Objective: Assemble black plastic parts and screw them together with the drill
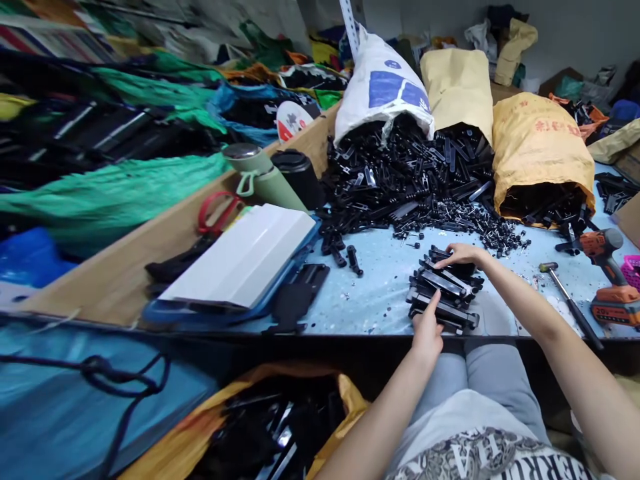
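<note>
A row of long black plastic parts [445,287] lies close together near the front edge of the bench, some with a shiny face. At the near end, my left hand [429,331] grips them with its thumb raised along the side and its other fingers partly hidden below. My right hand [463,255] curls over the far end of the same row, thumb and fingers against the parts. A large heap of small black plastic pieces [400,173] lies beyond my hands, with small screw-like pieces [493,227] at its near side.
Three sacks, one white [383,87], one beige [457,87] and one yellow [543,147], spill black pieces. To the right lie a hammer [570,300] and a cordless drill [613,280]. A white box [245,253], green bottle [267,177] and red-handled scissors [220,212] stand left. Below sits an open sack [350,400].
</note>
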Motion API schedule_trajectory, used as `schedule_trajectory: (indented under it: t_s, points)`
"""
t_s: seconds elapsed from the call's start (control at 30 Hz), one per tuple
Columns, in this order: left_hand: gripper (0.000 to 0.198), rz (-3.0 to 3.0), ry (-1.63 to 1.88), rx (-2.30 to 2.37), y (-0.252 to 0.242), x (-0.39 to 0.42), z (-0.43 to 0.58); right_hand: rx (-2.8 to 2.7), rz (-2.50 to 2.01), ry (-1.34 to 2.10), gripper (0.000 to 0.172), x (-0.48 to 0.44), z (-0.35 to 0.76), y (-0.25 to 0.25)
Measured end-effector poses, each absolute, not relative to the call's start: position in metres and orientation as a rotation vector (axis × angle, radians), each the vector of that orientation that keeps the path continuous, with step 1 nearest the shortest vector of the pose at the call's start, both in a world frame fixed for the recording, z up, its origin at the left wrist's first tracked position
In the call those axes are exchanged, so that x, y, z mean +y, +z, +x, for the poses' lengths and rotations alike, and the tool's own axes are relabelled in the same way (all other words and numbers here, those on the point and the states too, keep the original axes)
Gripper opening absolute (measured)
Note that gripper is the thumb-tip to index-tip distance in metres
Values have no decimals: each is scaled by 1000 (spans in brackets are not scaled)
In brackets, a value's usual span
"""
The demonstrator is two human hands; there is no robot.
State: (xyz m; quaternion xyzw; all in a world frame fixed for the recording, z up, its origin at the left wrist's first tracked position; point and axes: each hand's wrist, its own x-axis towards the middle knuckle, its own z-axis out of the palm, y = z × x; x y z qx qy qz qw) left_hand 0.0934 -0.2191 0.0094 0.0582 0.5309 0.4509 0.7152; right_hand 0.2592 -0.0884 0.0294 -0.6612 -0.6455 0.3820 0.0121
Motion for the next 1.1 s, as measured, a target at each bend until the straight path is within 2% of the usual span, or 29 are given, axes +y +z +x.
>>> schedule_trajectory:
  t_s: [0.23, 0.43, 0.57, 0.7, 0.87, 0.97, 1.1]
  points:
    - [50, 199, 1329, 1120, -15, -230, 94, -1740, -1989, 1432, 63, -115, 291, 28]
    - [62, 309, 1176, 783, -22, -218, 97, -1384, -1628, 1858, 59, -138, 292, 27]
    - [71, 358, 1169, 802, -11, -214, 104, -1359, -1610, 1792, 58, -157, 277, 33]
    - [69, 383, 1278, 803, -5, -237, 87, -1448, -1505, 1606, 60, -183, 250, 44]
    - [55, 316, 1341, 935, -16, -295, -6, -1734, -1420, 1388, 65, -218, 152, 38]
    - [58, 321, 1259, 1153, -30, -327, -101, -1663, -1338, 1626, 68, -243, 57, 4]
    - [71, 621, 1076, 1655, -66, -343, -224, -1518, -1297, 1961, 79, -266, -50, -57]
